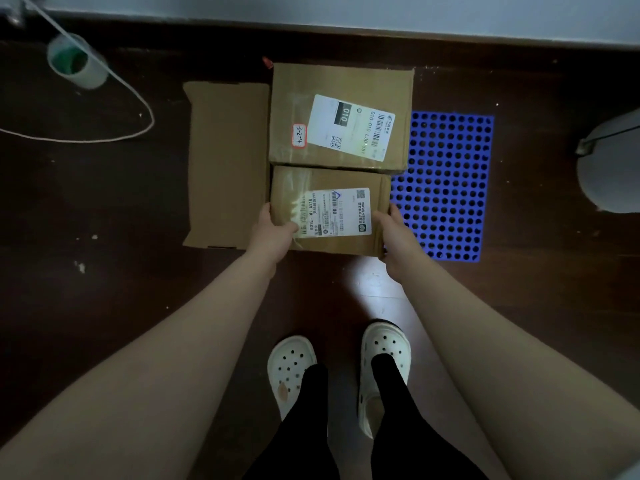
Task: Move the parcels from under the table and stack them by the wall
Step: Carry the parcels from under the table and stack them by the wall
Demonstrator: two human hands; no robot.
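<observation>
I see both hands on the near box (pixel 329 209). The left hand (pixel 273 233) grips its left side, thumb laid on the top face at the edge of the label, fingers wrapped round the side wall. The right hand (pixel 394 233) grips the right side the same way, thumb on the top edge, the rest of the fingers hidden behind the box. Neither hand is spread wide; each is closed to the box's thickness.

The near box sits in front of the far box (pixel 341 116), their edges meeting in my view; I cannot tell whether the near one rests on the floor (pixel 104 202) or is lifted. The far box stands close to the wall (pixel 346 12). A plain box (pixel 227 164) lies just left of both, and a blue holed mat (pixel 450 181) lies on the right, partly under them.

On the near box's white label I read "501E M1 A218", with barcodes and a QR code; the small print is too fine for me. The far box's label shows "010" in a dark block and "010-010 L30", plus barcodes. Beside it a red-bordered sticker carries handwritten "3-2-4".
</observation>
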